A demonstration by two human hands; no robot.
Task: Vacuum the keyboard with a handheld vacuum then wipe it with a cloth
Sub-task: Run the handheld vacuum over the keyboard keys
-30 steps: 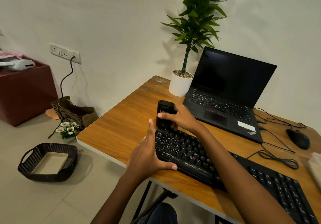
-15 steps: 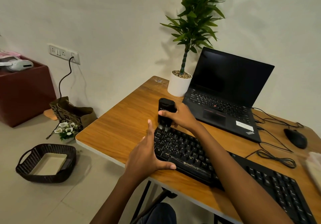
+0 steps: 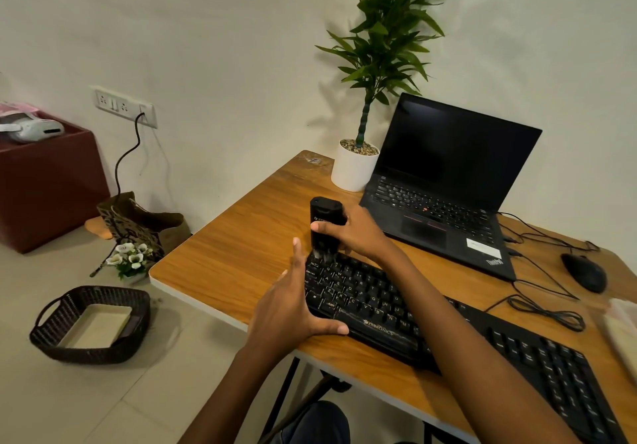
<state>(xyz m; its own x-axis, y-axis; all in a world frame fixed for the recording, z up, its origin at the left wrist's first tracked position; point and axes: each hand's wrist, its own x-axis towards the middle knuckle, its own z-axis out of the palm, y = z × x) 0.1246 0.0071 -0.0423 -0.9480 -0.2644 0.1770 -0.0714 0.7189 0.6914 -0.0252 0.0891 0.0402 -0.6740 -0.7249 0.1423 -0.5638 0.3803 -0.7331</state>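
Note:
A long black keyboard [image 3: 431, 326] lies slantwise on the wooden desk [image 3: 241, 250]. My right hand [image 3: 358, 235] grips a small black handheld vacuum [image 3: 324, 219] upright, its nozzle down on the keyboard's far left corner. My left hand [image 3: 289, 309] clasps the keyboard's left end, thumb along the front edge, fingers up the side. A pale cloth [image 3: 620, 336] lies at the desk's right edge, partly cut off.
An open black laptop [image 3: 448, 181] and a potted plant [image 3: 358, 164] stand behind the keyboard. A black mouse [image 3: 584, 273] and loose cables [image 3: 544, 312] lie to the right. On the floor at left are a dark wicker basket [image 3: 91, 326], small flowers and a paper bag.
The vacuum has lifted slightly and tilted upright at the keyboard's far left corner. My left hand has stayed on the keyboard's left end.

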